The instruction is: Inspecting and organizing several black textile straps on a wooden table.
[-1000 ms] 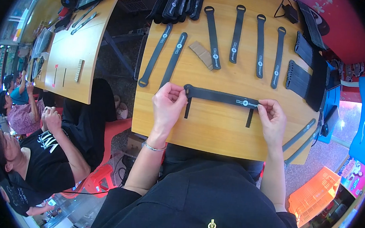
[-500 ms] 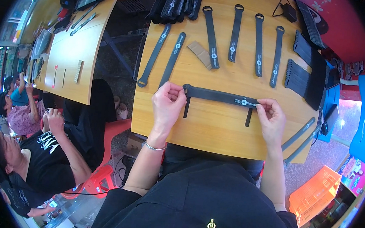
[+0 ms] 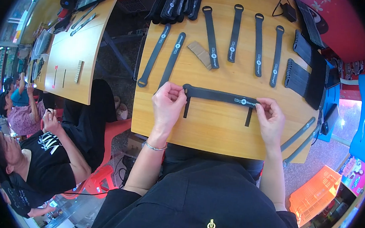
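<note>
— Wooden table (image 3: pixel 215 131) fills the middle of the view, pale and bare near its front edge. What stands beside it?

— To the left a second wooden table (image 3: pixel 75 38) of the same colour, with a dark gap of floor between the two. Along that left side sit other people; the nearest wears a black shirt (image 3: pixel 45 163) and sits by a red plastic stool (image 3: pixel 102 176). At the lower right lies an orange crate (image 3: pixel 316 195).

— And on the main table?

— At the far edge, a heap of black straps (image 3: pixel 175 3). At the right edge, a stack of black folded pieces (image 3: pixel 306 74). Between them single straps lie spread out: two slanted ones (image 3: pixel 163 55) on the left, four more or less upright ones (image 3: pixel 247 38) in the middle, and a small brown ridged piece (image 3: pixel 200 54) among them. Two grey straps (image 3: pixel 301 137) hang over the right front corner.

— What do the hands do?

— Both grasp one long black strap (image 3: pixel 217 95), which lies crosswise on the table just in front of the person. The left hand (image 3: pixel 168 104) pinches its left end between thumb and fingertips; a thin bracelet (image 3: pixel 155 146) circles that wrist. The right hand (image 3: pixel 271 118) pinches the right end the same way, near a small white mark on the strap.

— Anything smaller?

— Two short black tabs (image 3: pixel 248 116) hang down from the strap toward the person, one near each hand.
</note>
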The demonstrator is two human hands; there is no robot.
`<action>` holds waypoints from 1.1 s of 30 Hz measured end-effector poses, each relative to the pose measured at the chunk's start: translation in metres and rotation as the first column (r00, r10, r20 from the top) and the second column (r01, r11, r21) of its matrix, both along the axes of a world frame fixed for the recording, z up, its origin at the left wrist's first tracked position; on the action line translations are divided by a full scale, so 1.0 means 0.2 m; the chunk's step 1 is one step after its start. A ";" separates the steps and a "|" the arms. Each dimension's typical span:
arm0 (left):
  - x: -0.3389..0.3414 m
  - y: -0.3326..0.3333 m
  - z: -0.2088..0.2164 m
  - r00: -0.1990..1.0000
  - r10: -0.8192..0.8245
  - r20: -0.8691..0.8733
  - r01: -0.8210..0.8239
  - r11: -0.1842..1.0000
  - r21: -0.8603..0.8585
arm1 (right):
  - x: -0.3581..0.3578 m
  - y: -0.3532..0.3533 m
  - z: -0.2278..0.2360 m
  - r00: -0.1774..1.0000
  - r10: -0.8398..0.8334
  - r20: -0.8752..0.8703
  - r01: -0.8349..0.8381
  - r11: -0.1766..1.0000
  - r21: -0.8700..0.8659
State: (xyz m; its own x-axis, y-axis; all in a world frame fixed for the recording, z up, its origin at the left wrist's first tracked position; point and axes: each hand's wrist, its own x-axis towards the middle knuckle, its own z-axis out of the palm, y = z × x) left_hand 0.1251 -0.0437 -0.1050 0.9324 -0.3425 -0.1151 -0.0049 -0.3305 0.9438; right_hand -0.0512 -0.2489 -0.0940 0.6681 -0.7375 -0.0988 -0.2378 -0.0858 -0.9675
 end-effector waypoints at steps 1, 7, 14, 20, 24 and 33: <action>0.00 0.00 0.00 1.000 0.000 0.002 0.000 1.000 -0.003 | 0.00 0.00 0.00 1.000 0.006 -0.009 -0.007 1.000 -0.022; -0.01 0.00 0.00 1.000 0.002 0.011 -0.002 1.000 0.014 | -0.01 0.00 -0.01 0.999 -0.002 -0.037 -0.003 0.993 -0.115; 0.00 0.00 -0.03 1.000 0.012 -0.002 -0.012 0.999 -0.034 | 0.00 0.01 0.01 0.996 -0.024 -0.088 0.012 0.990 -0.138; 0.00 0.00 -0.02 1.000 0.004 0.021 -0.004 1.000 -0.019 | 0.00 0.00 0.01 0.994 -0.024 -0.111 0.008 0.990 -0.139; 0.00 -0.01 -0.02 1.000 0.013 0.010 -0.013 1.000 -0.022 | 0.00 0.00 0.00 0.992 -0.015 -0.125 -0.003 0.990 -0.139; 0.00 0.00 -0.03 1.000 0.020 0.013 -0.019 1.000 -0.023 | 0.01 -0.01 0.01 0.989 -0.024 -0.143 0.003 0.989 -0.150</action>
